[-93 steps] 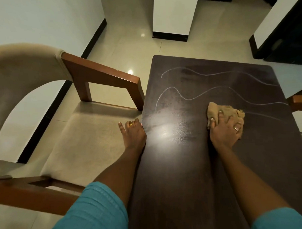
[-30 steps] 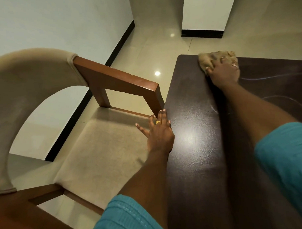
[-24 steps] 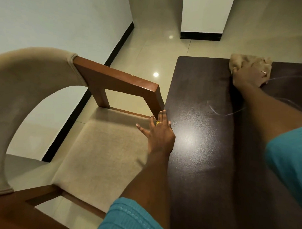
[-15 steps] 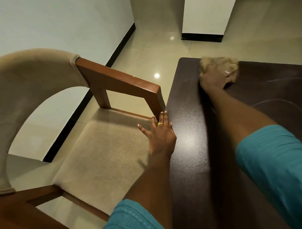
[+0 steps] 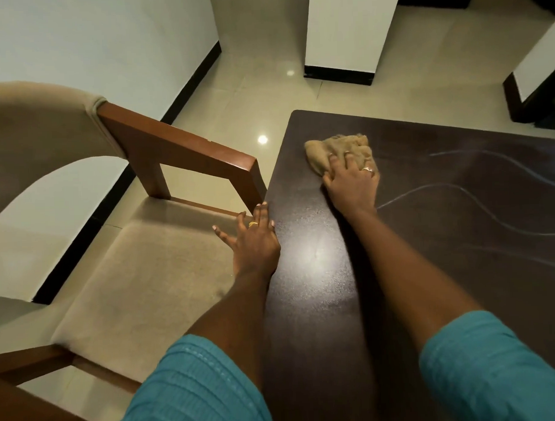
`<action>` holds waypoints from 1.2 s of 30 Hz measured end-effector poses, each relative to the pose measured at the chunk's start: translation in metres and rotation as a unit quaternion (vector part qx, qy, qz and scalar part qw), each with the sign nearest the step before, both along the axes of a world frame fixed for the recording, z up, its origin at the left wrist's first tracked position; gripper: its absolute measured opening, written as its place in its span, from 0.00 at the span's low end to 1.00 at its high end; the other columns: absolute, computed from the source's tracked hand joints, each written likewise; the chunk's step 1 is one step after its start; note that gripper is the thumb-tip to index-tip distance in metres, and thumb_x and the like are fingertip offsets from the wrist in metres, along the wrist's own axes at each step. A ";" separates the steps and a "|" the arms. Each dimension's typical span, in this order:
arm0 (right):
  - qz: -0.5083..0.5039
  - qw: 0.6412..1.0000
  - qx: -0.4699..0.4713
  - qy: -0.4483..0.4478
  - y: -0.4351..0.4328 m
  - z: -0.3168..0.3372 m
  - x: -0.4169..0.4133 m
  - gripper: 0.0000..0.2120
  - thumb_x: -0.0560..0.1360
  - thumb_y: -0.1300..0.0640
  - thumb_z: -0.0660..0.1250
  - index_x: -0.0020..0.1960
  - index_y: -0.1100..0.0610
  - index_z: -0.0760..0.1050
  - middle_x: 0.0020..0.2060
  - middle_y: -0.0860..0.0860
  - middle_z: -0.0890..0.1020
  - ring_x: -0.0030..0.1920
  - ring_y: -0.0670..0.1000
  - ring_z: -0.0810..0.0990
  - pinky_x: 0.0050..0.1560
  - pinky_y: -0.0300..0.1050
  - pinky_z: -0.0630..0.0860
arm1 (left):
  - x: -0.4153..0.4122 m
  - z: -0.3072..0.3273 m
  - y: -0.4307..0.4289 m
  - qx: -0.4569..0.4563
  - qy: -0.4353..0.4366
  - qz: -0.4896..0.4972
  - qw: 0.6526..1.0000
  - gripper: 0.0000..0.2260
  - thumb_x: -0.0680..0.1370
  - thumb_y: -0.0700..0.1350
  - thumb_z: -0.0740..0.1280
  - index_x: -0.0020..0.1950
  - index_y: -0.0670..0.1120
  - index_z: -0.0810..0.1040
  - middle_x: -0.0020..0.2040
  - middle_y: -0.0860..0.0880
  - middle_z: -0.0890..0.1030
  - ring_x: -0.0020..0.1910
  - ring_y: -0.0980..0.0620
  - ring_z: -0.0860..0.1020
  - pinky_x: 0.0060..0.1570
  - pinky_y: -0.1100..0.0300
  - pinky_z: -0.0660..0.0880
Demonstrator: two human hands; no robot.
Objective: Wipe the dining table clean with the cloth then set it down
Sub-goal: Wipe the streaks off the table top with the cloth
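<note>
A crumpled tan cloth (image 5: 327,150) lies on the dark brown dining table (image 5: 445,267) near its far left corner. My right hand (image 5: 352,184) presses down on the cloth's near side, fingers spread over it and gripping it. My left hand (image 5: 255,239) rests flat on the table's left edge, fingers apart, holding nothing. Thin pale wavy streaks (image 5: 477,200) run across the tabletop to the right of the cloth.
A wooden armchair (image 5: 180,154) with a beige seat cushion (image 5: 140,278) stands tight against the table's left edge. Beyond the table are glossy floor tiles (image 5: 259,94), a white pillar (image 5: 345,31) with a black base and dark furniture (image 5: 536,84) at the far right.
My right hand slid the cloth back and forth along the table's far edge and has now pulled it a little nearer, by the left corner. My left hand stayed on the edge.
</note>
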State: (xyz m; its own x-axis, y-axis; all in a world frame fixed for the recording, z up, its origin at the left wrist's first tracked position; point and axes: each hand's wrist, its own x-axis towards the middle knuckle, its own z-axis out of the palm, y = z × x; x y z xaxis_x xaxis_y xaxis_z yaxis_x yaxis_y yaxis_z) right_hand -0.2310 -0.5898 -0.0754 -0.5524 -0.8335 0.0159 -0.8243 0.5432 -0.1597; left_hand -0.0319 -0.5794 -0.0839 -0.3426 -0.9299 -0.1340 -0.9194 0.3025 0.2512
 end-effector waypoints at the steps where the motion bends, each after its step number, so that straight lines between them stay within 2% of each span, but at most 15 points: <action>1: -0.029 1.000 -0.002 0.002 0.009 0.001 -0.016 0.23 0.79 0.44 0.53 0.73 0.48 0.62 0.73 0.55 0.64 0.69 0.65 0.64 0.67 0.62 0.61 | 0.000 0.000 0.000 -0.002 -0.003 0.001 1.000 0.22 0.82 0.49 0.47 0.76 0.50 0.51 0.76 0.50 0.59 0.76 0.44 0.52 0.65 0.26 0.38; 7: -0.236 0.972 0.000 -0.010 0.073 0.002 -0.077 0.23 0.79 0.46 0.54 0.73 0.50 0.62 0.72 0.58 0.63 0.67 0.70 0.64 0.67 0.65 0.58 | 0.000 -0.006 -0.001 -0.013 0.005 -0.002 1.000 0.21 0.82 0.48 0.47 0.76 0.49 0.52 0.75 0.50 0.61 0.75 0.43 0.54 0.63 0.26 0.38; 10: -0.274 0.961 0.003 -0.046 0.071 0.004 -0.070 0.23 0.79 0.46 0.54 0.73 0.50 0.63 0.73 0.57 0.62 0.69 0.71 0.59 0.67 0.69 0.55 | 0.000 -0.006 -0.001 -0.013 0.006 0.000 1.000 0.21 0.82 0.48 0.47 0.75 0.48 0.52 0.75 0.50 0.61 0.75 0.43 0.54 0.63 0.26 0.37; 14: -0.219 0.972 -0.003 -0.085 0.047 0.012 -0.029 0.22 0.78 0.47 0.57 0.71 0.49 0.64 0.74 0.55 0.61 0.69 0.70 0.59 0.67 0.70 0.54 | 0.002 -0.007 -0.001 -0.013 0.020 0.000 1.000 0.21 0.82 0.47 0.48 0.75 0.49 0.53 0.75 0.50 0.61 0.75 0.42 0.54 0.63 0.26 0.37; 18: -0.059 0.993 0.024 -0.097 0.021 0.013 0.038 0.23 0.78 0.46 0.56 0.73 0.46 0.63 0.75 0.52 0.60 0.70 0.67 0.62 0.69 0.68 0.53 | 0.003 -0.005 -0.001 -0.009 0.031 0.003 0.999 0.21 0.82 0.47 0.48 0.75 0.49 0.54 0.75 0.50 0.62 0.75 0.43 0.54 0.63 0.26 0.37; 21: 0.020 0.996 0.030 -0.079 0.025 0.011 0.081 0.23 0.78 0.46 0.56 0.73 0.45 0.62 0.75 0.53 0.61 0.71 0.67 0.60 0.69 0.68 0.54 | 0.004 -0.004 0.000 -0.001 0.032 0.004 0.999 0.21 0.82 0.48 0.48 0.76 0.49 0.53 0.76 0.49 0.59 0.76 0.42 0.51 0.63 0.27 0.36; 25: 0.040 0.998 0.036 -0.033 0.057 0.008 0.083 0.24 0.78 0.44 0.54 0.74 0.44 0.60 0.74 0.52 0.62 0.70 0.65 0.62 0.67 0.63 0.60 | 0.006 0.000 0.004 -0.004 0.029 0.000 1.000 0.22 0.82 0.49 0.49 0.76 0.49 0.53 0.76 0.47 0.60 0.76 0.42 0.50 0.63 0.27 0.36; 31: -0.093 0.995 0.031 -0.023 0.113 0.014 0.012 0.25 0.78 0.44 0.55 0.74 0.46 0.60 0.74 0.53 0.61 0.70 0.64 0.62 0.63 0.58 0.64 | 0.011 0.002 0.008 -0.025 0.066 -0.087 0.994 0.21 0.82 0.49 0.49 0.75 0.53 0.56 0.74 0.50 0.64 0.75 0.44 0.53 0.62 0.28 0.31; 36: -0.241 0.970 0.021 -0.036 0.176 0.020 -0.049 0.24 0.79 0.46 0.56 0.73 0.49 0.61 0.72 0.57 0.62 0.67 0.67 0.65 0.65 0.62 0.62 | 0.011 -0.003 0.007 -0.033 0.047 -0.096 0.994 0.19 0.81 0.51 0.49 0.73 0.55 0.61 0.73 0.55 0.66 0.74 0.45 0.56 0.61 0.27 0.32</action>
